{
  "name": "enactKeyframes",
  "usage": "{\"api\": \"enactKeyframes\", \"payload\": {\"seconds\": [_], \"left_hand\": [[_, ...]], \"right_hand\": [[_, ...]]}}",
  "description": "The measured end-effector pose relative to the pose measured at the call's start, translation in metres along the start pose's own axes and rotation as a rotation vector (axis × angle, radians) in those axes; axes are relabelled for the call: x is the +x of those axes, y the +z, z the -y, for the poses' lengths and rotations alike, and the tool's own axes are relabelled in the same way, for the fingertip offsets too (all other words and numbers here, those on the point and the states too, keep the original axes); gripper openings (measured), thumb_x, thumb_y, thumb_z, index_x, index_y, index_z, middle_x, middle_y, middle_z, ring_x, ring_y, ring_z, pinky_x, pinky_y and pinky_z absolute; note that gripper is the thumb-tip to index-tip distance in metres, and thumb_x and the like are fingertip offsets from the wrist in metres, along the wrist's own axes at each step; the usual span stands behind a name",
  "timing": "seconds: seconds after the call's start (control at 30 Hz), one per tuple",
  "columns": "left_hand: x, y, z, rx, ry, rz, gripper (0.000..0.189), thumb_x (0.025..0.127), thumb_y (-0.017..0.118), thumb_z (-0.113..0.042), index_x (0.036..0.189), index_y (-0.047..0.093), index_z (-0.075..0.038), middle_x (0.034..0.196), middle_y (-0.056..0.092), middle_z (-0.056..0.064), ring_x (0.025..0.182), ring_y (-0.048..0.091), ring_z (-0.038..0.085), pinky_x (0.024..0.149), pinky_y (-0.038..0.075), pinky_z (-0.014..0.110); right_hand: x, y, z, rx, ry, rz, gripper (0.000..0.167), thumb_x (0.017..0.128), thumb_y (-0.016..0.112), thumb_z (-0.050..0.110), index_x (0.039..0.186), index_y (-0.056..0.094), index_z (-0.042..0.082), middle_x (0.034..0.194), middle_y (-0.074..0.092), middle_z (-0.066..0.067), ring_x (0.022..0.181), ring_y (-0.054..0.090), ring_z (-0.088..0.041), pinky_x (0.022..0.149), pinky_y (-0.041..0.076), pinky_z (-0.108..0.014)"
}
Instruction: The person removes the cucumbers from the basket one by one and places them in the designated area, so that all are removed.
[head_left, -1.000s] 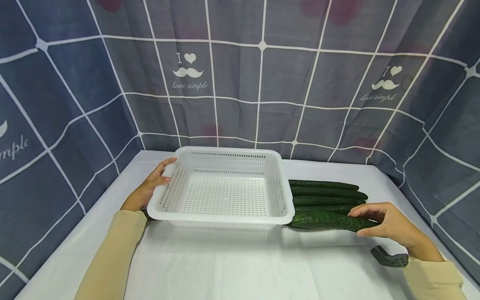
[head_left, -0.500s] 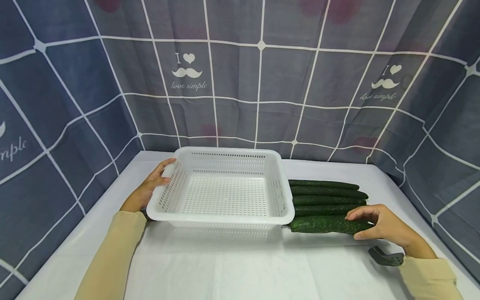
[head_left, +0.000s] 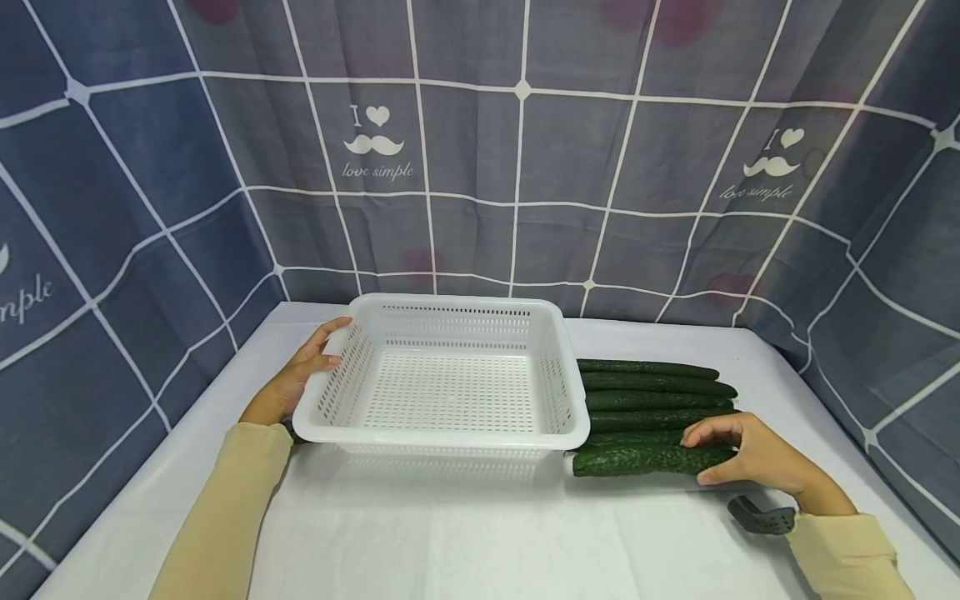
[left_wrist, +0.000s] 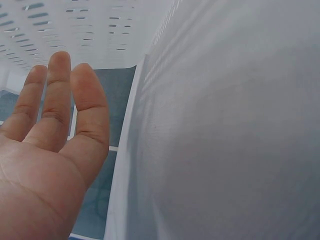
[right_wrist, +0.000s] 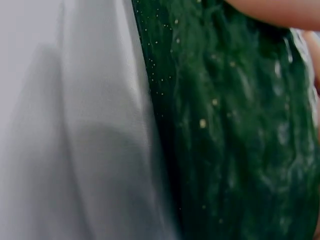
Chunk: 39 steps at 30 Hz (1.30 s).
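Observation:
My left hand [head_left: 296,375] holds the left rim of a white perforated plastic basket [head_left: 450,440], thumb and index finger on the rim. In the left wrist view, its other fingers [left_wrist: 56,107] reach up beside the basket's slotted wall [left_wrist: 90,30]. The basket shows nothing inside. My right hand [head_left: 757,454] grips the right end of the nearest dark green cucumber [head_left: 637,459], thumb on the near side and fingers on the far side. That cucumber [right_wrist: 235,125] fills much of the right wrist view. Several more cucumbers [head_left: 652,385] lie side by side behind it.
A white cloth [head_left: 480,533] covers the table. Grey-blue checked curtains [head_left: 480,167] enclose the back and both sides. The basket's right rim overhangs the left ends of the cucumbers.
My right hand has moved left and nearer the front edge, drawing the front cucumber with it. Another cucumber now shows behind that one. The left hand and basket have stayed in place.

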<state>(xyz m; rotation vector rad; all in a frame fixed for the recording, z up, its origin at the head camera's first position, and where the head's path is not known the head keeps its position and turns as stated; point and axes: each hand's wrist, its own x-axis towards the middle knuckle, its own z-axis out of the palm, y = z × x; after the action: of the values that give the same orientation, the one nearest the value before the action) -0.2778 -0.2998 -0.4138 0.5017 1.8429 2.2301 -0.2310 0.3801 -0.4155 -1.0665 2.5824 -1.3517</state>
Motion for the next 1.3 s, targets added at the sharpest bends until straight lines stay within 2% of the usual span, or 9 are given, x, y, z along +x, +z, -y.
{"api": "enactKeyframes", "payload": {"seconds": [0.27,0.53,0.73,1.0,1.17,1.3], "left_hand": [[0.0003,-0.0005,0.0001,0.011,0.008,0.000,0.059,0.100,0.052,-0.010,0.150,0.049,-0.041,0.141,0.053,0.001,0.108,0.068,0.018,0.082,0.063,0.036],[-0.0004,-0.0014,0.0000,0.012,0.006,0.006,0.059,0.100,0.052,-0.009,0.151,0.046,-0.039,0.141,0.052,0.001,0.107,0.069,0.016,0.083,0.062,0.035],[-0.0004,-0.0003,-0.0006,0.007,0.006,0.003,0.059,0.100,0.052,-0.010,0.150,0.047,-0.040,0.141,0.053,0.000,0.108,0.068,0.017,0.083,0.062,0.036],[0.0002,-0.0004,0.0006,-0.017,0.011,0.013,0.059,0.101,0.052,-0.008,0.150,0.049,-0.040,0.140,0.053,0.000,0.108,0.069,0.018,0.082,0.063,0.036],[0.0005,-0.0004,0.0010,-0.010,0.017,0.014,0.059,0.101,0.052,-0.008,0.150,0.049,-0.039,0.140,0.053,0.000,0.108,0.068,0.017,0.083,0.062,0.035],[0.0004,-0.0010,0.0013,-0.010,0.018,0.017,0.058,0.101,0.052,-0.008,0.150,0.048,-0.039,0.140,0.053,0.000,0.108,0.069,0.017,0.083,0.062,0.035]], "right_hand": [[0.0020,0.0030,0.0020,-0.053,0.010,-0.009,0.044,0.070,0.094,-0.008,0.104,0.081,0.017,0.110,0.078,0.007,0.106,0.068,0.001,0.088,0.049,-0.015],[0.0036,0.0040,0.0044,-0.056,0.010,0.010,0.043,0.070,0.095,-0.006,0.103,0.080,0.015,0.110,0.078,0.005,0.108,0.066,0.003,0.088,0.049,-0.015],[0.0042,0.0041,0.0048,-0.061,0.009,0.030,0.042,0.070,0.096,-0.004,0.102,0.078,0.016,0.109,0.077,0.001,0.104,0.068,-0.001,0.086,0.052,-0.019],[0.0046,0.0062,0.0033,-0.083,0.010,0.038,0.043,0.069,0.097,-0.003,0.101,0.077,0.017,0.107,0.076,0.004,0.097,0.068,-0.004,0.083,0.052,-0.020],[0.0062,0.0080,0.0038,-0.123,-0.001,0.036,0.044,0.066,0.098,-0.003,0.099,0.076,0.016,0.104,0.076,-0.001,0.094,0.067,-0.003,0.081,0.052,-0.021],[0.0081,0.0091,0.0072,-0.172,0.016,0.041,0.043,0.065,0.100,0.001,0.097,0.076,0.016,0.101,0.075,0.001,0.092,0.065,-0.003,0.078,0.052,-0.023]]}}
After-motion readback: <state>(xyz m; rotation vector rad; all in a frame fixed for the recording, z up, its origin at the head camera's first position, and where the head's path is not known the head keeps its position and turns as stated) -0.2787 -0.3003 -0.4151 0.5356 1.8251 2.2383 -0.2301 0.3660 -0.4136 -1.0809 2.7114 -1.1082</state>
